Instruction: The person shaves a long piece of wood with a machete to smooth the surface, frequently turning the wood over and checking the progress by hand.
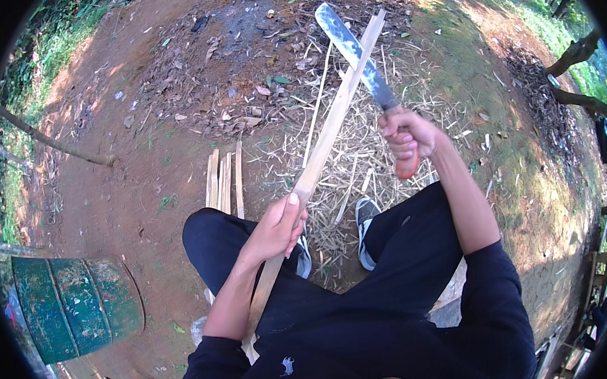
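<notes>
My left hand (278, 227) is closed around a long, pale strip of wood (328, 132), which slants from beside my left thigh up and away to the right. In my right hand (409, 136) is a machete (357, 51), gripped by its reddish-orange handle. Its broad, worn blade points away and to the left, crossing the strip near the far end. Whether the edge bites into the wood, I cannot tell. A thin sliver (318, 105) runs along the strip's left side.
Wood shavings (351, 166) litter the ground between and beyond my feet. Several cut strips (223, 177) lie by my left knee. A dented green drum (78, 304) stands at left. Dry leaves (250, 116) lie farther out; branches (577, 55) show at right.
</notes>
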The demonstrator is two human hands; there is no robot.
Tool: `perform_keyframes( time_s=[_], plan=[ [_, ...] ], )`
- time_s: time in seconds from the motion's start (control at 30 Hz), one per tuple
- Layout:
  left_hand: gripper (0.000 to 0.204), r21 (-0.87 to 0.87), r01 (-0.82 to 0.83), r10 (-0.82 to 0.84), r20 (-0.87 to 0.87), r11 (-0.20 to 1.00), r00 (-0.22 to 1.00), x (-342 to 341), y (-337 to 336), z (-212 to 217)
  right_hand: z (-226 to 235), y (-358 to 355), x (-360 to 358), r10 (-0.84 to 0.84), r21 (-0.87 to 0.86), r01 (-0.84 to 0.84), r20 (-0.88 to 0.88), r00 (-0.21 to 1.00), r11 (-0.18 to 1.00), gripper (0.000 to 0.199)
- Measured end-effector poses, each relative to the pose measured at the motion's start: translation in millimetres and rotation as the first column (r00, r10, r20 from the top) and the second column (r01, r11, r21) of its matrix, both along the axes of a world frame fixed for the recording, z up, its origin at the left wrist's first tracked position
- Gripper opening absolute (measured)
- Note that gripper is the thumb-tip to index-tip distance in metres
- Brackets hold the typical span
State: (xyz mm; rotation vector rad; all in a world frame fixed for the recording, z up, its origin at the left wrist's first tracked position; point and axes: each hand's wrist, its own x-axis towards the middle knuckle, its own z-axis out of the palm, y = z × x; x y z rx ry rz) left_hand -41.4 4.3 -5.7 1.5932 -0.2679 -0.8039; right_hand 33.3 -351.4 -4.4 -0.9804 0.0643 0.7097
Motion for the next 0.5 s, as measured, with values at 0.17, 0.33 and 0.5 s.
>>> perform_keyframes(
  time_s=[0.17,0.33,0.5],
  plan=[
    [0.047,0.007,0.012,-0.012,0.022,1.000,1.000,1.5,-2.7,1.5,8.9,-22.2,12.0,-0.075,-0.015,0.077,0.114,0.991,0.997,0.019],
    [0.047,0.053,-0.007,0.006,0.020,0.999,1.000,3.9,1.9,-0.7,-6.7,5.5,1.2,0.076,0.107,-0.074,-0.015,0.997,0.992,0.020],
    [0.048,0.025,-0.015,0.014,0.046,1.000,0.999,2.6,-6.0,3.0,12.0,-15.0,4.8,-0.033,-0.070,0.036,0.047,0.998,0.997,0.021]
  ],
)
